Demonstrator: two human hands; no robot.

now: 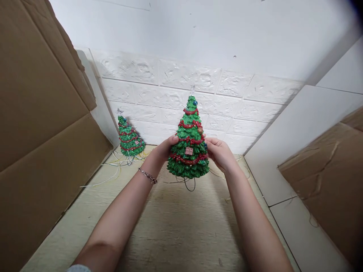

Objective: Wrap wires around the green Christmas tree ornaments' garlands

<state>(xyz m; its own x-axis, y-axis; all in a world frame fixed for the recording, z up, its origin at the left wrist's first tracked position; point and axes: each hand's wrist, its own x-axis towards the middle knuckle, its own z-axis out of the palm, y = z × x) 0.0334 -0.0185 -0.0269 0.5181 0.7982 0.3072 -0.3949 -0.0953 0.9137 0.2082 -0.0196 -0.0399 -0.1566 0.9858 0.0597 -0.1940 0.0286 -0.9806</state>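
White brick-patterned wall panelling (187, 77) stood beyond both hands, above a pale worktop (176, 223). Between the hands, raised off that surface, was the held Christmas tree figurine (190, 130). The left hand (163, 148) was clamped on its side, thumb in front; the right hand (221, 152) had its fingers bent at the opposite edge, tips hidden, so whether they gripped or merely touched I could not tell. Holding it well called for firm, even pressure on the broad lower tiers, clear of the pink gift ornament (189, 151) and the clear star (193, 89), with the black wire loop (190, 185) below the hands hanging unpinched. Counted: two tree figurines, the second (130, 139) beyond the left hand; two cardboard pieces, one left (42, 94) of the left hand, one right (337, 170) of the right; one bracelet (147, 175).
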